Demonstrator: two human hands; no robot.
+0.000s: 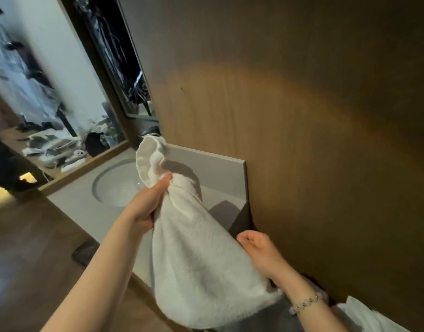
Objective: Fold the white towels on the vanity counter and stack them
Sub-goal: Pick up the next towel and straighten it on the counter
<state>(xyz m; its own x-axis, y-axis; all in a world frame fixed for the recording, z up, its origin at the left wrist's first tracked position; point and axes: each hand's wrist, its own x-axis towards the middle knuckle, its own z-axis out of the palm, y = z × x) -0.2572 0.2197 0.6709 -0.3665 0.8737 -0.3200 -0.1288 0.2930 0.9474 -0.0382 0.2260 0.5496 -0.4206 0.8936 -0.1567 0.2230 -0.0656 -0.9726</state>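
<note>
honestly, the worry is the bunching: the white terry towel is gathered into a rope where i hold it, so laid down like this it would likely fold lumpy and crooked. its top flops toward the round sunken sink in the grey vanity surface, and a loose corner could dip into the basin and come up damp.

the fingers of my left hand are clenched round the towel's gathered neck, thumb pressed on top, carrying it in the air above the surface. my right hand sits at the towel's lower right edge, fingers loosely curled against the cloth. i cannot tell whether they pinch the hem. if they don't, that end may swing free. another white towel lies at the lower right, by the brown wood-panelled wall.
</note>
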